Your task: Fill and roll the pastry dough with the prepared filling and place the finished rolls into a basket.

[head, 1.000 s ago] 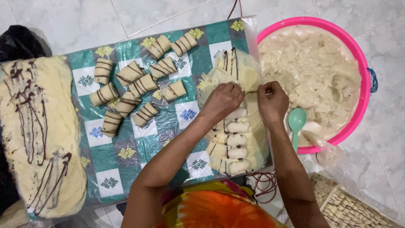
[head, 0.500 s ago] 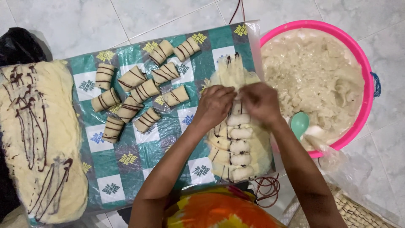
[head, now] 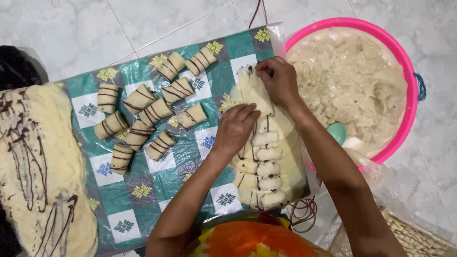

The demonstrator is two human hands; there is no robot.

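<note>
A pale dough sheet (head: 281, 157) streaked with chocolate lies on the right of a green patterned plastic cloth (head: 157, 190), with a row of banana pieces (head: 266, 162) along its middle. My left hand (head: 236, 128) presses on the near fold of the dough's upper end. My right hand (head: 278, 81) pinches and folds the far tip of that same end over. Several finished rolls (head: 147, 114) with chocolate stripes lie on the cloth to the left.
A pink basin (head: 409, 95) of pale mashed filling with a teal spoon (head: 337, 133) stands at the right. A big dough sheet (head: 43, 166) with chocolate lines lies at the left. A red cord (head: 304, 214) sits near my body; a woven mat (head: 409, 238) lies at bottom right.
Both hands moved up from the middle of the dough strip to its far end and are now folding the tip.
</note>
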